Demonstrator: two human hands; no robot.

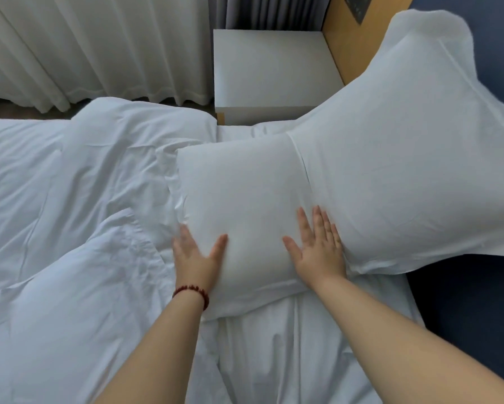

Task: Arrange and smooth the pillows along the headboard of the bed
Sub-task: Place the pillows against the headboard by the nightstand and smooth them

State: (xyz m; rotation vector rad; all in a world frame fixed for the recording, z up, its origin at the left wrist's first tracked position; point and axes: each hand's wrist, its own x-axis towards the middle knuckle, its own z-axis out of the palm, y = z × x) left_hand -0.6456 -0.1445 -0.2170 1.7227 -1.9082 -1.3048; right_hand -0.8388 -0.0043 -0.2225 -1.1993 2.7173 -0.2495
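Both hands were flat and open, fingers spread, gripping nothing. Left hand pressed the near pillow at its 8 o'clock edge; right hand lay at its 4 o'clock, fingertips touching the far pillow. Near pillow lay plump and smooth on the sheet; the far one leaned against the headboard at 2 o'clock, overlapping it. Rumpled duvet sat at 9 o'clock.

Two plain white fabric pillows, a white crumpled duvet, a white square nightstand, a dark navy padded headboard, a dark-red beaded bracelet, cream pleated curtains.
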